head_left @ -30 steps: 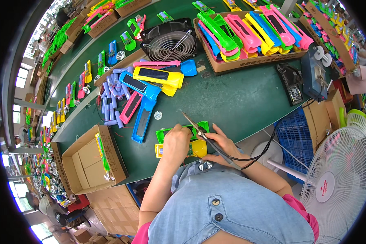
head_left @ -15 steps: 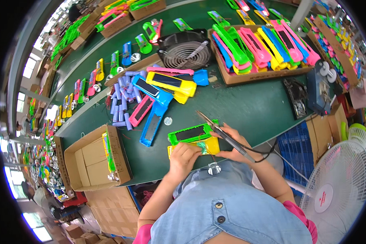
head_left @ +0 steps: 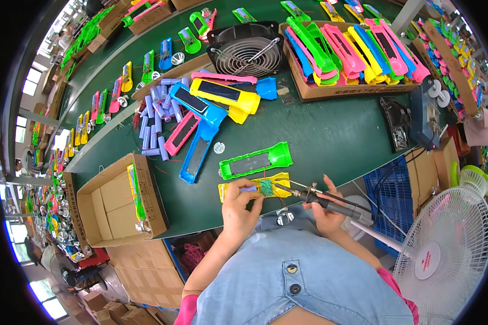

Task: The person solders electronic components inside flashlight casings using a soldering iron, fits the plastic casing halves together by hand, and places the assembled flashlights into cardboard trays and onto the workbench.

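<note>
My right hand grips a soldering iron, which has a thin metal guide along it. The iron's tip reaches a small green circuit board in a yellow plastic housing. At the board's left edge my left hand is closed in a pinch; what its fingers hold is too small to make out. Part of a purple cell shows behind those fingers. A round silver reflector hangs by dark wires at the table's edge. Just beyond the yellow housing lies a green housing with a dark panel.
Blue, pink and yellow housings lie beside purple cells. A black fan and a carton of housings stand farther back. At left is an open carton. A blue soldering station and white fan are at right.
My right hand has swung the soldering iron round, bringing its tip down to the circuit board. The green housing now lies apart from the yellow one. My left hand keeps its place by the board.
</note>
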A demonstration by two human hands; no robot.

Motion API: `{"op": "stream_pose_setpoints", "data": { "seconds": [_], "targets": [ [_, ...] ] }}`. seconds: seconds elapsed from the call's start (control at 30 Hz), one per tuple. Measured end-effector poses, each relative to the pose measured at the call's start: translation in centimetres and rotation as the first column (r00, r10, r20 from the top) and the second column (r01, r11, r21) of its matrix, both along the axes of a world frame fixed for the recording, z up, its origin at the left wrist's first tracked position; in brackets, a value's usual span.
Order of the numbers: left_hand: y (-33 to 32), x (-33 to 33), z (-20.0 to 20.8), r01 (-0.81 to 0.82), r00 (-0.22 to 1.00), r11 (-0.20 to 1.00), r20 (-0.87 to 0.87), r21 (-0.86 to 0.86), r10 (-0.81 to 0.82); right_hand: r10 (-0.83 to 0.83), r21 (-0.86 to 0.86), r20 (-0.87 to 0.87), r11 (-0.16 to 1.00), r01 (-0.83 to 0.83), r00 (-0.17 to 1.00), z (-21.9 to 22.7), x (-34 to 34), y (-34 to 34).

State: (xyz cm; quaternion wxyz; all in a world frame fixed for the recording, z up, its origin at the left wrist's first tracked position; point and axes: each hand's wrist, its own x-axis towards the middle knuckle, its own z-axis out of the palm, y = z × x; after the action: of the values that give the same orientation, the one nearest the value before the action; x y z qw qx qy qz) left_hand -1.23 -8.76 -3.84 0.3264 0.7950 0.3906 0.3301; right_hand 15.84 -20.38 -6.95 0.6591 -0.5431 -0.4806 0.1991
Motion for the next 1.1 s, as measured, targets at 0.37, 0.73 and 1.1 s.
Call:
{"op": "stream_pose_setpoints", "data": {
  "seconds": [0.37, 0.73, 1.1],
  "targets": [
    [0.0, -0.1, -0.7, -0.009, 1.0, 0.999, -0.01, 0.042, 0.01, -0.115, -0.11, -0.452, 0.991, 0.072, 0.885, -1.3, -2.0, -0.4],
    [-0.1, 0.2, -0.9, -0.032, 0.998, 0.996, -0.045, 0.079, 0.035, -0.17, -0.214, -0.531, 0.975, 0.063, 0.83, -0.7, -2.2, 0.1],
    [0.3, 0.1, -0.1, 0.035, 0.995, 0.998, -0.096, 0.045, -0.031, -0.174, -0.114, -0.469, 0.984, 0.136, 0.866, -0.4, -1.5, -0.1]
  ]
}}
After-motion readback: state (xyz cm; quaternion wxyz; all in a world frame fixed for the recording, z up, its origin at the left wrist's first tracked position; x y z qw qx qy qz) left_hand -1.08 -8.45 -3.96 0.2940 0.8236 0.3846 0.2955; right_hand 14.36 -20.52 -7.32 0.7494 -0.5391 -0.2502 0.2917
